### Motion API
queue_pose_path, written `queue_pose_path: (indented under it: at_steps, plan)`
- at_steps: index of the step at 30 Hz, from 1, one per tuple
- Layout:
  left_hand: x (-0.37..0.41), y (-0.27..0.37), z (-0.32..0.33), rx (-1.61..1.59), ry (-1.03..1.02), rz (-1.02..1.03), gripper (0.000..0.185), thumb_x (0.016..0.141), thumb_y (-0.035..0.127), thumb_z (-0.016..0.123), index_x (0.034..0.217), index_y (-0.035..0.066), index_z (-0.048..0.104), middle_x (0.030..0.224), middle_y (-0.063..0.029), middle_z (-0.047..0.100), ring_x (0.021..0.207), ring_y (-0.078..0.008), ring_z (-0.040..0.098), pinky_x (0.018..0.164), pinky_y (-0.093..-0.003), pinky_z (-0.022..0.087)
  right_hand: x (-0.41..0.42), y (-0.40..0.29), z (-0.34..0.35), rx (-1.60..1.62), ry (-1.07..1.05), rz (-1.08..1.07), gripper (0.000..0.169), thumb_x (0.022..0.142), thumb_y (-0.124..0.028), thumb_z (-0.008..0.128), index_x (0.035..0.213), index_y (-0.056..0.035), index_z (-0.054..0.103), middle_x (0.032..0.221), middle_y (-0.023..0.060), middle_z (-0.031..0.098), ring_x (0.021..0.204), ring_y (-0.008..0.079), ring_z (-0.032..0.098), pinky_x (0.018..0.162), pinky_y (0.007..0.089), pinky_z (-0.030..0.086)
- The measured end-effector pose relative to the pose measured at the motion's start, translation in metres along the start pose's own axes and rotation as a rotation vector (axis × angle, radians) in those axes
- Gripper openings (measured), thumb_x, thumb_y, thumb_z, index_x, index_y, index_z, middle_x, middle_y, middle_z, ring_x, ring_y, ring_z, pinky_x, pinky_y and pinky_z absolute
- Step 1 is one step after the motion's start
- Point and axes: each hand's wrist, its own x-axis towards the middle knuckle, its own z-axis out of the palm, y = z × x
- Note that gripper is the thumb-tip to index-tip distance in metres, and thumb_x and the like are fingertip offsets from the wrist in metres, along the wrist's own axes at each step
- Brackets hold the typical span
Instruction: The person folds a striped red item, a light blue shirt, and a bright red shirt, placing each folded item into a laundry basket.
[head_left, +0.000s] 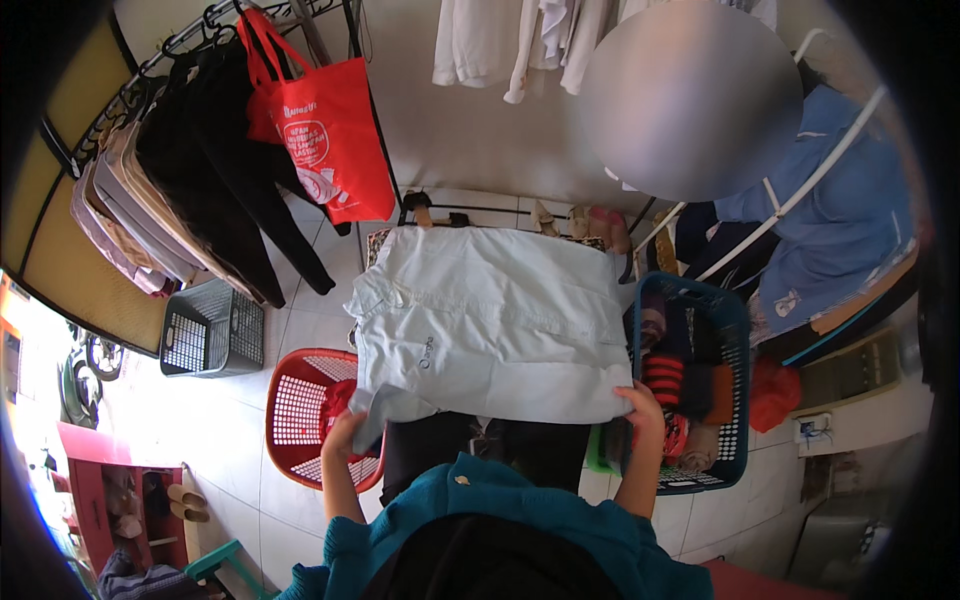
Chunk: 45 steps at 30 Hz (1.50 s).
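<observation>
A pale, light-coloured shirt (495, 330) lies spread over a patterned surface in front of me, its collar towards the left and small lettering on its chest. My left hand (345, 435) grips the shirt's sleeve at the near left corner, where the cloth is partly lifted and folded. At the near right corner, my right hand (640, 403) pinches the hem between thumb and fingers. Most of the surface beneath is hidden by the cloth.
A red plastic basket (279, 405) with red cloth stands at left, a grey basket (217, 330) beyond it. At right is a blue basket (739, 375) of rolled clothes. Clothes and a red bag (337, 135) hang on a rack. A white-railed rack (817, 172) is at upper right.
</observation>
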Motion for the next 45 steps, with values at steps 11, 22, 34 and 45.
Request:
queue_pose_path:
  at_steps: [11, 22, 34, 45]
  plan:
    - [-0.002, 0.304, 0.082, -0.323, -0.049, 0.833, 0.030, 0.084, 0.019, 0.056, 0.109, 0.004, 0.052, 0.097, -0.0091, 0.061, 0.085, -0.0194, 0.062, 0.075, -0.0321, 0.051, -0.012, -0.198, 0.109, 0.237, -0.107, -0.615, 0.054, 0.080, 0.001, 0.057, 0.129, -0.0104, 0.037, 0.116, 0.0083, 0.051, 0.108, 0.0239, 0.051, 0.087, 0.0393, 0.044]
    - [-0.084, 0.190, 0.014, -0.074, 0.124, 0.586, 0.039, 0.079, 0.019, 0.062, 0.113, 0.001, 0.052, 0.102, -0.0084, 0.060, 0.090, -0.0186, 0.059, 0.082, -0.0316, 0.047, -0.052, -0.105, 0.066, 0.020, -0.042, -0.555, 0.060, 0.078, 0.001, 0.060, 0.133, -0.0058, 0.037, 0.123, 0.0082, 0.049, 0.112, 0.0204, 0.048, 0.094, 0.0334, 0.039]
    - [-0.034, -0.027, -0.038, 0.138, 0.075, -0.168, 0.031, 0.082, 0.011, 0.058, 0.109, -0.003, 0.055, 0.092, -0.0121, 0.063, 0.076, -0.0214, 0.062, 0.069, -0.0341, 0.051, 0.000, 0.087, -0.051, -0.762, 0.362, -0.125, 0.044, 0.066, -0.017, 0.072, 0.104, 0.0002, 0.059, 0.085, 0.0119, 0.064, 0.076, 0.0199, 0.062, 0.066, 0.0320, 0.048]
    - [0.020, -0.049, -0.047, 0.993, -0.046, 0.223, 0.037, 0.083, 0.032, 0.056, 0.090, -0.004, 0.065, 0.075, -0.0138, 0.064, 0.070, -0.0197, 0.059, 0.064, -0.0354, 0.045, 0.105, -0.007, 0.105, -1.523, 0.342, -0.943, 0.040, 0.077, -0.022, 0.062, 0.114, -0.0093, 0.053, 0.126, 0.0148, 0.049, 0.117, 0.0332, 0.045, 0.091, 0.0445, 0.040]
